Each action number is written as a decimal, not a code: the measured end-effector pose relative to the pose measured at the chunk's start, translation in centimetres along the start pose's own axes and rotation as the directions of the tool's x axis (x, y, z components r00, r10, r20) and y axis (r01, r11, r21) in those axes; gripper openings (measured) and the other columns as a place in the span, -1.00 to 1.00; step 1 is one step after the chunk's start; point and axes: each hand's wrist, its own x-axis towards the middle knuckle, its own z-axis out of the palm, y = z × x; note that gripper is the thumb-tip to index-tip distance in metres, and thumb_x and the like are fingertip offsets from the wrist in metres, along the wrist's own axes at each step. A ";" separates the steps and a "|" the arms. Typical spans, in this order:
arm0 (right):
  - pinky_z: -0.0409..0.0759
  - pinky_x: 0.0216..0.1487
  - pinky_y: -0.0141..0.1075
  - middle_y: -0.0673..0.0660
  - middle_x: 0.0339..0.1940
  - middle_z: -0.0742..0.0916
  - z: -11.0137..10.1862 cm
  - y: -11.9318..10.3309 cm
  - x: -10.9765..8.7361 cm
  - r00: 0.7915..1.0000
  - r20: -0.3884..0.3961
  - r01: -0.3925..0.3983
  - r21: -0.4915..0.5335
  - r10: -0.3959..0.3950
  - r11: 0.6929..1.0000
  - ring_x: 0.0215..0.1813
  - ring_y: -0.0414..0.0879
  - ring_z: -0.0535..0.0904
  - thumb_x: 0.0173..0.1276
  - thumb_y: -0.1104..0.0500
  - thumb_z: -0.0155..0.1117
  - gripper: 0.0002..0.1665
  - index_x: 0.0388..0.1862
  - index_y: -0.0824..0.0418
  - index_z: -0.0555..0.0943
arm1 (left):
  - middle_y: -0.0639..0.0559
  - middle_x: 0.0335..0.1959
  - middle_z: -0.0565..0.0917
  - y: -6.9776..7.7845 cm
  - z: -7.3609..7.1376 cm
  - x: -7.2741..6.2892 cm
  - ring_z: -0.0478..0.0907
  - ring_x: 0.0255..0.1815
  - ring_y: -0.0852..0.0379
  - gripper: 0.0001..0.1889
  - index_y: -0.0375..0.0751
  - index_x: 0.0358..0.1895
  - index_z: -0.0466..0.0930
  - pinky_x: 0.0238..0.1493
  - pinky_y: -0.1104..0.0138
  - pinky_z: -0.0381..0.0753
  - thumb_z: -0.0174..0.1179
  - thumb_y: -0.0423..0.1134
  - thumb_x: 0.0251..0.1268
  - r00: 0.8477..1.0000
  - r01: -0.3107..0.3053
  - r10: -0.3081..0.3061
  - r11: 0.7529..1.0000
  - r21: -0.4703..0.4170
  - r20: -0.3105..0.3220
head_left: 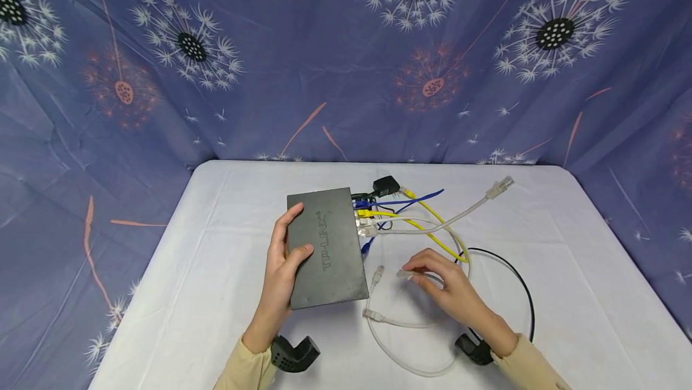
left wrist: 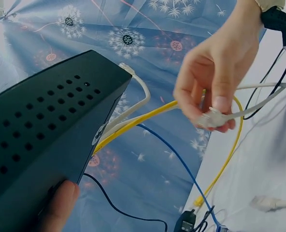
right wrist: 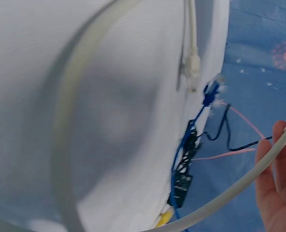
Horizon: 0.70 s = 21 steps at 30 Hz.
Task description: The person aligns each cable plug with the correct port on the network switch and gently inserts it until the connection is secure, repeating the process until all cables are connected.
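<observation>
A dark grey TP-LINK network switch (head_left: pixel 327 264) is held up, tilted, above the white table by my left hand (head_left: pixel 277 276), whose thumb and a finger show on its top face. In the left wrist view one left finger (left wrist: pixel 61 205) lies against the vented switch (left wrist: pixel 51 111). Blue, yellow and white network cables run out of its right side. To the right of the switch, my right hand (head_left: pixel 451 291) pinches the clear plug (head_left: pixel 404 274) of a white network cable, apart from the ports. That plug (left wrist: pixel 211 119) shows between thumb and fingers in the left wrist view.
Two loose white cable plugs, one upper (head_left: pixel 378 274) and one lower (head_left: pixel 373 315), lie between the hands. Another white plug (head_left: pixel 500 187) points to the far right. A black power adapter (head_left: pixel 386 185) sits behind the cables, and a black cord (head_left: pixel 530 294) curves at right.
</observation>
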 end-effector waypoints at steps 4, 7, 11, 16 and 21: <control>0.51 -0.02 -0.39 0.03 -0.12 0.64 0.0 -0.7 0.5 0.998 -0.024 0.065 0.003 -0.064 0.998 -0.08 -0.13 0.56 0.11 0.56 0.29 -0.51 -0.04 0.13 0.61 | 0.09 0.43 0.09 -0.1 0.0 0.0 0.12 0.32 0.05 -0.32 -0.05 0.44 0.17 0.18 0.17 0.17 -0.08 -0.54 0.21 1.000 -0.007 0.007 1.000 0.009 -0.001; 0.49 -0.01 -0.42 0.07 -0.13 0.66 0.0 -1.3 0.9 0.991 -0.052 0.120 0.002 -0.120 0.993 -0.07 -0.11 0.57 0.03 0.61 0.30 -0.47 -0.05 0.19 0.62 | 0.09 0.43 0.08 -0.1 0.0 -0.1 0.11 0.33 0.06 -0.31 -0.05 0.44 0.17 0.20 0.15 0.13 -0.07 -0.54 0.20 1.000 -0.006 0.007 1.000 0.011 -0.004; 0.48 -0.01 -0.44 0.13 -0.17 0.68 -0.2 -2.6 1.7 0.979 -0.091 0.182 0.001 -0.181 0.983 -0.09 -0.09 0.59 -0.08 0.67 0.30 -0.45 -0.09 0.28 0.62 | 0.09 0.43 0.09 -0.2 0.1 -0.1 0.12 0.32 0.05 -0.31 -0.06 0.44 0.17 0.19 0.16 0.15 -0.08 -0.55 0.20 1.000 0.003 -0.003 1.000 -0.001 -0.004; 0.47 0.00 -0.43 0.19 -0.22 0.68 -0.9 -5.6 3.3 0.966 -0.129 0.230 0.018 -0.226 0.973 -0.09 -0.07 0.59 -0.02 0.65 0.27 -0.59 -0.16 0.39 0.61 | 0.08 0.43 0.09 -0.2 0.2 -0.1 0.11 0.32 0.05 -0.31 -0.07 0.44 0.17 0.21 0.15 0.11 -0.08 -0.55 0.19 1.000 -0.001 0.001 1.000 -0.002 -0.001; 0.49 -0.06 -0.42 0.19 -0.23 0.68 -1.5 -7.5 4.3 0.958 -0.148 0.251 0.025 -0.244 0.968 -0.11 -0.09 0.59 0.13 0.57 0.25 -0.72 -0.17 0.41 0.60 | 0.07 0.43 0.10 -0.1 0.3 -0.2 0.13 0.30 0.03 -0.30 -0.07 0.44 0.16 0.19 0.15 0.14 -0.08 -0.55 0.19 1.000 -0.007 0.007 1.000 -0.002 0.013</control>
